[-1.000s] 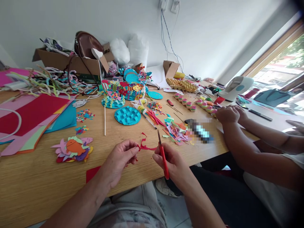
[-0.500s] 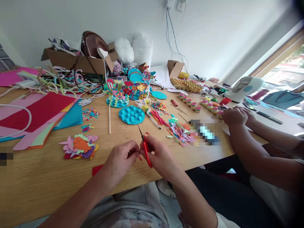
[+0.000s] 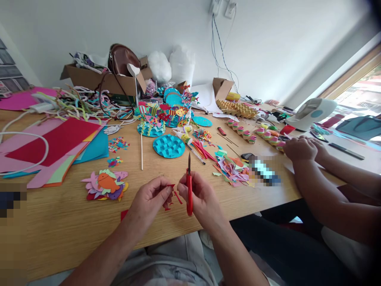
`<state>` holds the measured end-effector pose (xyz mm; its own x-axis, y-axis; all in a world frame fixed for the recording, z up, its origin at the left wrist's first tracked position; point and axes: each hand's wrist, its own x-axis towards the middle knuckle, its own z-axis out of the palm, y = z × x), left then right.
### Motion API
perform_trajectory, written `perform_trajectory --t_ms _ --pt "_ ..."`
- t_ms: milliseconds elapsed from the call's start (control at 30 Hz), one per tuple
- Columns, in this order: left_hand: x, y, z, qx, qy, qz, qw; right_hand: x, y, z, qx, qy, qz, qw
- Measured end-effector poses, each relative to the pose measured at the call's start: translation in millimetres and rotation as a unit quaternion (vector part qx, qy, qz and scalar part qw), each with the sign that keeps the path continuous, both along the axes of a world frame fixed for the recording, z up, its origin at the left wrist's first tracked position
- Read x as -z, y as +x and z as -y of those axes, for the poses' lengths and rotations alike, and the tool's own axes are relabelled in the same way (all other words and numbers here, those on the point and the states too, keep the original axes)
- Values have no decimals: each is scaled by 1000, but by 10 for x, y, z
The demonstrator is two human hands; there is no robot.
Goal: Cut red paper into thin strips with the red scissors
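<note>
My left hand is closed in a pinch on a small red paper cut-out just above the near edge of the wooden table. My right hand is wrapped round red-handled scissors, blades closed and pointing up and away. The two hands are almost touching, with the red paper between them. A red paper scrap lies on the table under my left wrist.
A paper fish on layered petals lies left of my hands. Coloured paper sheets, blue folded discs, paper scraps, a cardboard box and egg cartons cover the table. Another person's hands rest at the right edge.
My hands came together from apart. The scissors swung from tilting left to pointing straight up. The long red strip seen earlier now shows only as a small piece at my left fingertips.
</note>
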<state>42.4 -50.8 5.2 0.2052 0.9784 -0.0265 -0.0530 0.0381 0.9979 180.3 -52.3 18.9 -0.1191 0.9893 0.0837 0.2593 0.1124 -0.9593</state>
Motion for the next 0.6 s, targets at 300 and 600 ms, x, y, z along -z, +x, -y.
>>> perform_trajectory --t_ms 300,600 --pt "-42 -74 50 -12 5 30 999 83 64 234 -64 26 181 981" --pt "-91 -41 62 -8 -3 29 1000 44 19 205 -59 45 201 977"
